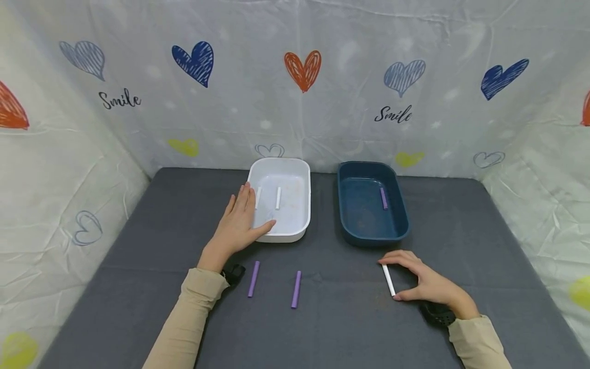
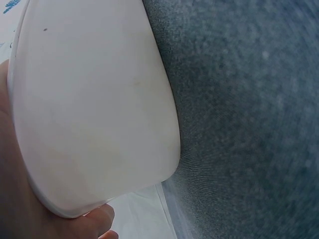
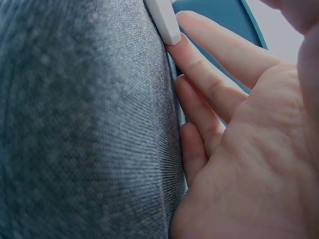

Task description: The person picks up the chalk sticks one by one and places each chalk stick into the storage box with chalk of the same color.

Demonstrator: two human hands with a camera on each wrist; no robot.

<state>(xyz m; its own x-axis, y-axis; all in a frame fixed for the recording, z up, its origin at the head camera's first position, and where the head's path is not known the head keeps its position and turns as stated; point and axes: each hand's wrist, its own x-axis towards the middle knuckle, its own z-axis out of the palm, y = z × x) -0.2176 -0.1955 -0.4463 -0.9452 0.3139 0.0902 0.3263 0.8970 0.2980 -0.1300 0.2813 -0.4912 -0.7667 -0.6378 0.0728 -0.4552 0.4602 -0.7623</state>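
Note:
On the left, the left hand (image 1: 237, 223) rests on the side of a white tray (image 1: 301, 215), fingers stretched along its left rim and thumb over the near corner. Close up, the left wrist view shows the tray's outer wall (image 2: 94, 109) with fingertips around its end. The right hand (image 1: 426, 279) holds a slim white stick (image 1: 389, 280) lengthwise, thumb at its near end and fingertips at its far end. In the right wrist view the white stick (image 3: 164, 22) meets the fingertips just over the grey cloth. Two purple sticks (image 1: 254, 279) (image 1: 296, 289) lie before the white tray.
A dark blue tray (image 1: 343, 205) stands right of the white one, holding a purple stick (image 1: 383, 199). Inside the white tray lie two white sticks, one (image 1: 278, 198) near the middle. Grey cloth (image 1: 341, 328) covers the table; a heart-printed curtain (image 1: 341, 102) hangs behind.

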